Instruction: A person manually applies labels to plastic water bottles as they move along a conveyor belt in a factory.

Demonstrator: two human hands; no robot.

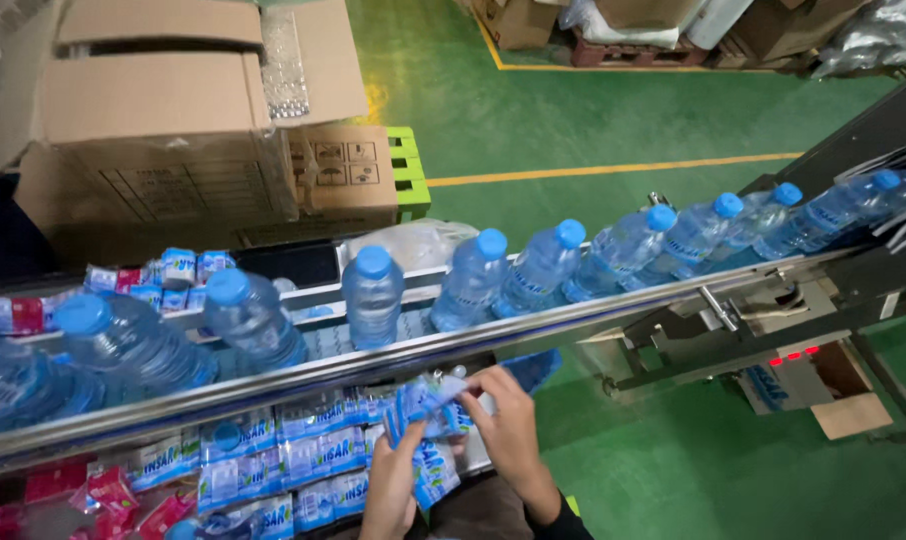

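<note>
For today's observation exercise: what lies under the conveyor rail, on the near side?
Under the conveyor rail lie rows of blue-and-white label sleeves and some red ones. The left hand and right hand hold a sleeve. The rail covers whatever lies farther back.

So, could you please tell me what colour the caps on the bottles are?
Light blue caps on clear bottles, best seen in the head view.

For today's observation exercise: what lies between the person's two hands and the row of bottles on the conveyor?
In the head view, the conveyor's metal side rail lies between the hands and the bottles.
</note>
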